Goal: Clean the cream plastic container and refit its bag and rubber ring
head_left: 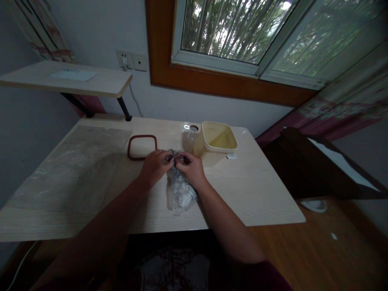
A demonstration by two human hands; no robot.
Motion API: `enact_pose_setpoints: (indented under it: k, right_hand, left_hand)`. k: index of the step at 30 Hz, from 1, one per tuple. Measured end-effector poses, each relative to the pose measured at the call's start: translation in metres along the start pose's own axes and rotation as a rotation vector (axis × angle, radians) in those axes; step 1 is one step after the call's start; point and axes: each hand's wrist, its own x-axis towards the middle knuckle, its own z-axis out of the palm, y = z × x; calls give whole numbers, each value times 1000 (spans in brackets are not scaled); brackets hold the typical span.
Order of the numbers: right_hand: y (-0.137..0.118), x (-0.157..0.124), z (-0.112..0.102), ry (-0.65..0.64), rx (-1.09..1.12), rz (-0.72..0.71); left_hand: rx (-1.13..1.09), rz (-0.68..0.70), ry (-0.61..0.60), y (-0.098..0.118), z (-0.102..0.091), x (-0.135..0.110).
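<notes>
A clear plastic bag (182,194) with whitish contents lies on the table in front of me; I cannot make out what is inside. My left hand (156,165) pinches the gathered top of the bag from the left. Close against it, my right hand (191,167) grips the same gathered end from the right. The fingertips of both hands nearly meet there. Just beyond my left hand lies a reddish-brown rounded square ring (131,150). Behind my right hand stands a cream plastic tub (220,148), open at the top.
A clear plastic sheet (75,165) covers the left part of the light wooden table (254,190). A raised shelf (100,83) stands at the back left. Near the tub are a small white piece (232,156) and a round cable hole (194,128).
</notes>
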Motion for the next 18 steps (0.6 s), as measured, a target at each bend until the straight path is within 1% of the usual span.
enact_pose_setpoints:
  k: [3, 6, 10, 13, 16, 18]
  right_hand:
    - [0, 1, -3, -29, -48, -59]
    - [-2, 2, -7, -73, -52, -104]
    - [-6, 2, -10, -140, -43, -148]
    - [-6, 2, -11, -131, -13, -155]
    - [-3, 2, -11, -113, 3, -162]
    - [-2, 3, -11, -100, -31, -188]
  left_hand:
    - [-70, -35, -26, 2, -5, 3]
    - [-144, -101, -58, 2, -8, 5]
    - [-246, -238, -166, 0, -11, 6]
    - [-362, -321, -241, -1, -15, 8]
    - [-514, -399, -263, 0, -18, 9]
    - [-607, -453, -262, -1, -17, 8]
